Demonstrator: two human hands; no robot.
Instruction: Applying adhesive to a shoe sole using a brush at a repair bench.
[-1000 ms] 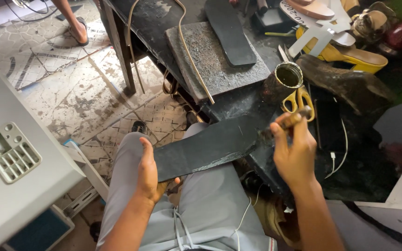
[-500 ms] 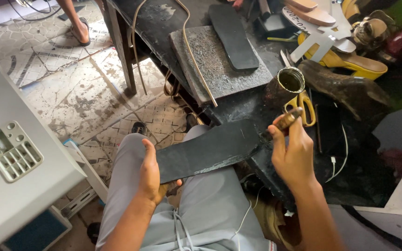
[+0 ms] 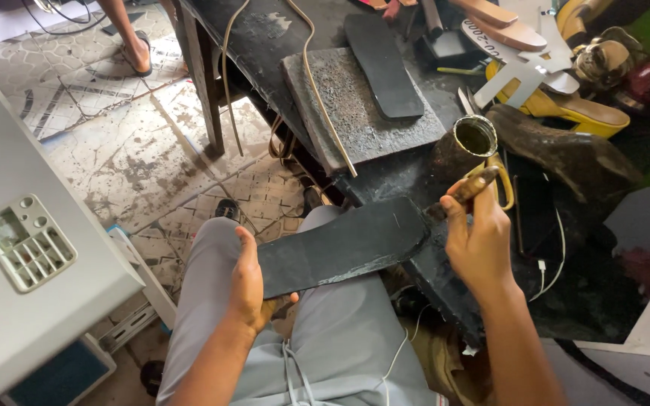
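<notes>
My left hand (image 3: 248,286) grips the near end of a long black shoe sole (image 3: 340,245) that lies across my lap. My right hand (image 3: 479,240) holds a glue-caked brush (image 3: 466,188), its tip at the far end of the sole. An open glue tin (image 3: 474,140) stands just beyond the brush on the dark workbench (image 3: 265,37). Yellow-handled scissors (image 3: 504,186) lie behind my right hand.
A grey stone slab (image 3: 340,113) on the bench carries another black sole (image 3: 381,64). Yellow sandals (image 3: 566,113), shoe lasts and paper patterns crowd the bench's right side. A grey machine (image 3: 24,248) stands at my left. Another person's foot (image 3: 133,49) rests on the tiled floor.
My right hand has lowered from the glue tin and brought the brush down to the far end of the sole. The left hand keeps hold of the sole.
</notes>
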